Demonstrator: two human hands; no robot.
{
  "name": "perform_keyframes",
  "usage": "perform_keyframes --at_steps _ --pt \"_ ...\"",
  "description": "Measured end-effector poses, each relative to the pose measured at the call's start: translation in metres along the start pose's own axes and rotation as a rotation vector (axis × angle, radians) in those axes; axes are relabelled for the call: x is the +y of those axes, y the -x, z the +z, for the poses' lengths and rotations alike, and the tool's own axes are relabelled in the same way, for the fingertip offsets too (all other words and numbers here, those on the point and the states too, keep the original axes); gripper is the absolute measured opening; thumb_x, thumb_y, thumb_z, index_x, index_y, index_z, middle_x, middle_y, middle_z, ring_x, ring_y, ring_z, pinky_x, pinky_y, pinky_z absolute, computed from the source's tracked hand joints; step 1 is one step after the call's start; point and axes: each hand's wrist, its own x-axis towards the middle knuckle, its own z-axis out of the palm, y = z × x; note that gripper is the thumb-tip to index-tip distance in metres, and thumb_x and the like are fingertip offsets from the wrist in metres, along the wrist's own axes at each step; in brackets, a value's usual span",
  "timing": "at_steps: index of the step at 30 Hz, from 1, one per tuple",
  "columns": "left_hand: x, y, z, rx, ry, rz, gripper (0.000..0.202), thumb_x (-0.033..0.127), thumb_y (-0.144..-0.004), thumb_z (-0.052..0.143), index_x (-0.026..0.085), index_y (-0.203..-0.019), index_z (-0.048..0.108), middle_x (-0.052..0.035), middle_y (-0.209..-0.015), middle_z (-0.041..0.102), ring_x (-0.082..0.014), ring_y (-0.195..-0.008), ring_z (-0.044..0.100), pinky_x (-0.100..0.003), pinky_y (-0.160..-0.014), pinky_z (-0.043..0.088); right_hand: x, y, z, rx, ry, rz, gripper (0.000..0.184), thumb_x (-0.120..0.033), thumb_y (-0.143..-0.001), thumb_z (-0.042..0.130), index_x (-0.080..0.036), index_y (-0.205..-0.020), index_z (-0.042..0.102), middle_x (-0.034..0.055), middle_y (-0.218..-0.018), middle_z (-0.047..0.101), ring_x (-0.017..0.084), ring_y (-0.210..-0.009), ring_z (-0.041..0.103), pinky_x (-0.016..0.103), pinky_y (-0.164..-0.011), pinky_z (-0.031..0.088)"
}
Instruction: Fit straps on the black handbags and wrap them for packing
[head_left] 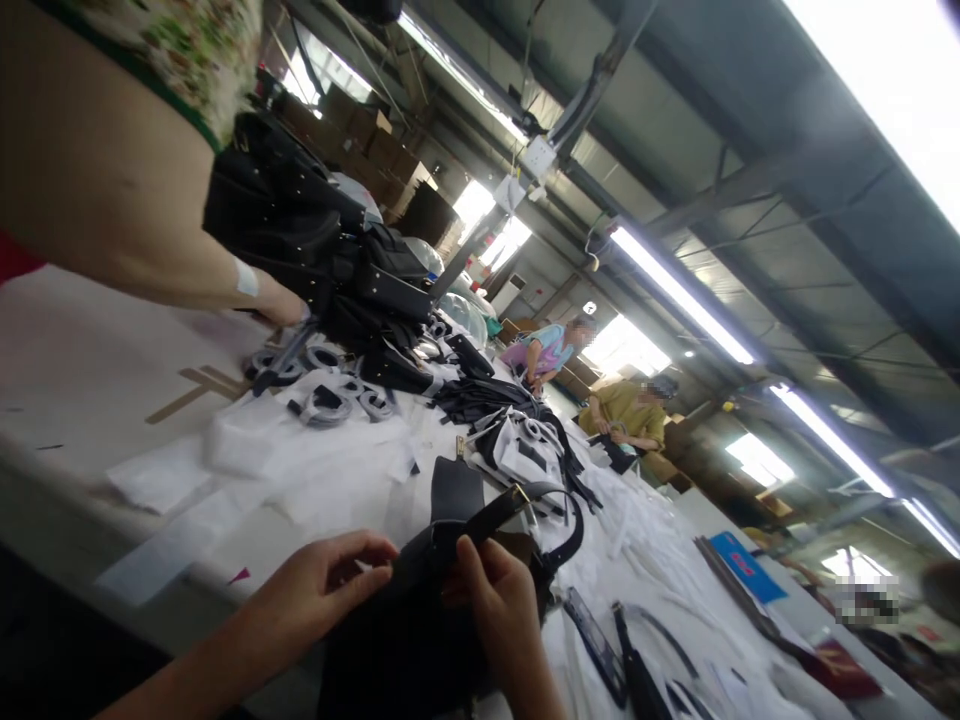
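At the near edge of the white-covered worktable (pixel 90 400), the left hand (pixel 322 590) and right hand (pixel 502 610) each pinch the black leather strap with brass buckle (pixel 480 520) between curled fingertips, apparently to hold it taut over the black bag body (pixel 405 650).

On my white table (pixel 67 380), a heap of black bags (pixel 300 220) sits at eleven o'clock, beside a co-worker's arm (pixel 112 190). Grey tape rolls (pixel 326 405) lie just below it. Two people (pixel 626 410) work at one o'clock, and a blue booklet (pixel 739 565) lies at three.
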Motion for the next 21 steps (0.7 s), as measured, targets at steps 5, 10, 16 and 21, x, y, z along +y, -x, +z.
perform_keyframes --at_steps 5,10,16,21 --pt "0.013 -0.016 0.024 0.167 -0.119 0.145 0.036 0.046 -0.088 0.064 0.026 -0.117 0.071 -0.0031 -0.112 0.078 -0.0249 -0.094 0.074 -0.031 -0.084 0.058 -0.006 0.005 -0.011 -0.013 0.006 -0.132 0.041 -0.053 -0.093 0.059 -0.015 -0.096 0.075 0.01 -0.081 0.077 0.024 -0.071 0.074 0.03 -0.064 0.058" --pt "0.043 -0.043 0.049 0.172 -0.123 0.247 0.048 0.046 -0.089 0.064 0.03 -0.134 0.061 -0.0022 -0.129 0.072 -0.0235 -0.1 0.072 -0.034 -0.091 0.058 -0.008 0.004 -0.022 0.038 -0.061 -0.243 0.037 -0.047 -0.094 0.061 -0.019 -0.116 0.073 0.0103 -0.104 0.077 0.025 -0.09 0.075 0.031 -0.075 0.061" --pt "0.078 -0.067 0.061 0.188 -0.297 0.357 0.05 0.043 -0.081 0.075 0.029 -0.128 0.066 -0.0011 -0.107 0.077 -0.0234 -0.091 0.07 -0.031 -0.075 0.057 0.0 -0.006 -0.028 0.157 -0.064 -0.33 0.031 -0.046 -0.093 0.062 -0.02 -0.104 0.075 0.0065 -0.091 0.076 0.019 -0.071 0.073 0.024 -0.064 0.059" --pt "0.095 -0.068 0.063 0.124 -0.438 0.445 0.035 0.045 -0.081 0.074 0.03 -0.112 0.074 -0.0006 -0.105 0.076 -0.0217 -0.083 0.071 -0.03 -0.071 0.059 -0.005 -0.005 -0.03 0.292 -0.094 -0.391 0.025 -0.041 -0.094 0.06 -0.021 -0.1 0.073 0.0043 -0.08 0.074 0.016 -0.062 0.069 0.021 -0.059 0.055"
